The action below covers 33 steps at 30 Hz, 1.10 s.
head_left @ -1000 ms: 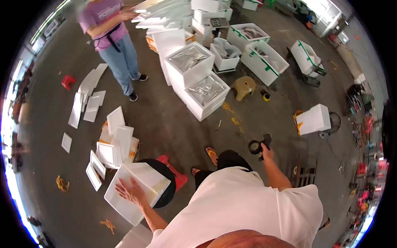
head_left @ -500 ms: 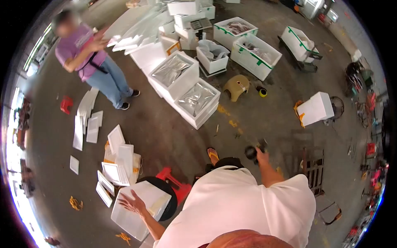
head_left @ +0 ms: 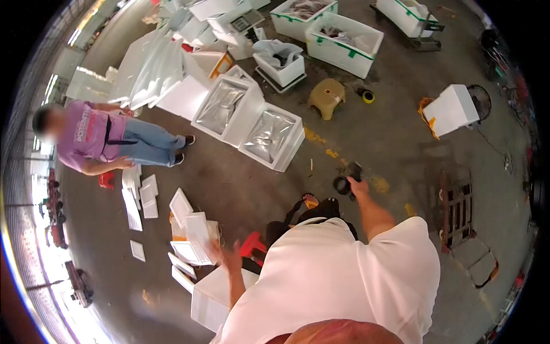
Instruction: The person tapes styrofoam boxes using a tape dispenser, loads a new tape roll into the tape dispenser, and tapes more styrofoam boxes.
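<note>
My right hand [head_left: 359, 188] is closed around a black tape dispenser [head_left: 344, 183] with a round, ring-like part, held over the floor. My left hand [head_left: 226, 253] is smeared by motion; its thumb and fingers look apart, and nothing shows in it. It is above a white foam box [head_left: 215, 298] at my left side, near a red stool [head_left: 252, 246] and a pile of foam lids [head_left: 197, 229]. In front of me stand two foam boxes with silver liners [head_left: 269, 137], the liners folded over the contents.
A person in a purple shirt [head_left: 91, 135] stands at the left. Beyond the lined boxes are a tan stool [head_left: 327, 97], a yellow tape roll [head_left: 368, 97] and green-taped foam boxes [head_left: 344, 49]. A metal trolley [head_left: 457, 203] lies at the right.
My left hand has lifted off the foam box and swung toward the lids and red stool. My right hand still holds the tape dispenser. The view has turned; the person has lowered their hands.
</note>
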{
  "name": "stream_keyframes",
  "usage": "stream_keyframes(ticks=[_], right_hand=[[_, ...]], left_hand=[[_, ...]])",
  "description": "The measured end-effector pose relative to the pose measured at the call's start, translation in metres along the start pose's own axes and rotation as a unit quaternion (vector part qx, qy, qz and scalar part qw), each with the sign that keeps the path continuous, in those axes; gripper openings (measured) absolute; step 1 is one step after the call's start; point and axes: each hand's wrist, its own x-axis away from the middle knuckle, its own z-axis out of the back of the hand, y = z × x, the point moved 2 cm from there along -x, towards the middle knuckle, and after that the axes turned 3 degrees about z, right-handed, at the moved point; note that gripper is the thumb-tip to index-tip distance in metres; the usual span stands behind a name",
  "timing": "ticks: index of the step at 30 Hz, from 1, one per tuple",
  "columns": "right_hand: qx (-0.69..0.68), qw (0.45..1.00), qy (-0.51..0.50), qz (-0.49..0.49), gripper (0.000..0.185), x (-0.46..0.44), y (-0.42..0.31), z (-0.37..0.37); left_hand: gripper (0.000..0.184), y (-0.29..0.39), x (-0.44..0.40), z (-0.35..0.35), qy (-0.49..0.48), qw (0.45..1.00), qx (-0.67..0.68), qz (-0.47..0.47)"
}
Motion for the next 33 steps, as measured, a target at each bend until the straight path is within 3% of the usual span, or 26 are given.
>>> stream_keyframes(ticks=[1,2,5,7,8,9,10,11,12,13,14,15,17,18,19,22,24,25,27,28,29,33], right_hand=[[-0.019,0.999,-0.006,-0.044,0.081,-0.008,0.013,0.005],[0.001,0.998,0.011,-0.068,0.081,-0.018,0.027,0.009],[0.000,0.994,0.088,-0.065,0.081,-0.031,0.030,0.024],[-0.028,0.988,0.139,-0.059,0.082,-0.007,0.023,0.032],[-0.064,0.989,0.114,-0.072,0.080,0.004,0.002,0.041],[-0.094,0.988,0.089,-0.078,0.078,0.014,-0.012,0.052],[-0.081,0.989,0.098,-0.077,0.078,0.017,-0.011,0.058],[-0.139,0.982,0.110,-0.063,0.077,0.005,-0.004,0.055],[-0.196,0.973,0.108,-0.049,0.076,0.001,-0.003,0.047],[-0.216,0.971,0.095,-0.026,0.075,0.011,-0.010,0.047],[-0.237,0.969,0.077,0.001,0.074,0.023,-0.022,0.050],[-0.281,0.958,0.046,-0.032,0.072,0.046,-0.035,0.052],[-0.366,0.930,0.001,0.000,0.070,0.076,-0.039,0.044],[-0.320,0.945,0.017,-0.072,0.070,0.076,-0.036,0.044],[-0.298,0.949,0.066,-0.079,0.070,0.118,-0.058,0.040],[-0.192,0.975,0.068,-0.085,0.070,0.109,-0.020,0.027],[-0.096,0.991,0.058,-0.073,0.070,0.091,-0.007,0.015],[-0.043,0.996,0.054,-0.060,0.069,0.079,-0.007,0.008],[0.063,0.997,0.038,-0.025,0.069,0.053,-0.014,-0.004],[0.117,0.993,0.029,-0.005,0.069,0.044,-0.023,-0.011],[0.167,0.986,0.022,0.016,0.069,0.037,-0.035,-0.021],[0.280,0.951,-0.038,0.124,0.070,0.028,-0.115,-0.094]], left_hand=[[0.081,-0.010,-0.024,-0.027,0.028,0.998,-0.004,-0.049],[0.077,-0.020,-0.081,-0.009,0.100,0.995,-0.011,-0.020],[0.064,-0.096,-0.235,0.105,0.345,0.901,-0.181,0.191],[0.054,-0.106,-0.280,0.164,0.362,0.899,-0.138,0.205],[0.055,-0.079,-0.302,0.171,0.564,0.801,0.185,0.078],[0.050,-0.070,-0.323,0.143,0.553,0.789,0.267,-0.001],[0.045,-0.069,-0.343,0.073,0.426,0.867,0.260,0.007],[0.041,-0.072,-0.351,-0.017,0.244,0.948,0.201,0.021],[0.037,-0.074,-0.337,-0.110,0.038,0.995,0.093,0.016],[0.035,-0.073,-0.299,-0.189,-0.174,0.980,-0.074,-0.063],[0.033,-0.066,-0.240,-0.243,-0.321,0.910,-0.178,-0.190],[0.033,-0.056,-0.177,-0.276,-0.398,0.864,-0.181,-0.250],[0.050,-0.002,-0.083,-0.285,-0.512,0.852,0.075,-0.085],[0.060,0.028,-0.036,-0.286,-0.543,0.818,0.189,0.007],[0.060,0.025,-0.043,-0.269,-0.540,0.816,0.201,0.034],[0.051,0.021,-0.061,-0.249,-0.547,0.792,0.244,0.119],[0.046,-0.010,-0.091,-0.267,-0.416,0.859,0.270,0.126],[0.042,-0.026,-0.112,-0.288,-0.420,0.854,0.278,0.132],[0.037,-0.040,-0.149,-0.246,-0.278,0.807,0.423,0.306],[0.035,-0.047,-0.162,-0.231,-0.214,0.775,0.487,0.341],[0.033,-0.053,-0.166,-0.218,-0.145,0.739,0.544,0.369],[0.033,-0.073,-0.139,-0.190,-0.067,0.717,0.592,0.361]])
